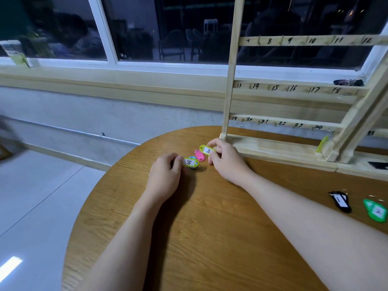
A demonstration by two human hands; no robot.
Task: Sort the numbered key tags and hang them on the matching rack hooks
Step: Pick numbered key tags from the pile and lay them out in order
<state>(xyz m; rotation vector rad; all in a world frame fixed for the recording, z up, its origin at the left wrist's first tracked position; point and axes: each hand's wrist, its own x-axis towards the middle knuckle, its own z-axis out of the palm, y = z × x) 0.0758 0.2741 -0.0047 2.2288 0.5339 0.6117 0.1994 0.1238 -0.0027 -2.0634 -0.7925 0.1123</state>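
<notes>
Your left hand [165, 171] pinched yellow-green tag [190, 162], your right hand [224, 158] pinched second yellow-green tag [206, 150]. Both just left of rack [228, 80] foot, on tabletop [210, 227]. Pink tag [199, 155] lay between them. Tags probably light, stiff, smooth; better pinched by flat sides, ring left free for hook.

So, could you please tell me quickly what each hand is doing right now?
Left hand: pinching a yellow-green tag on the table.
Right hand: holding another yellow-green tag, lifted slightly near the rack.
</notes>
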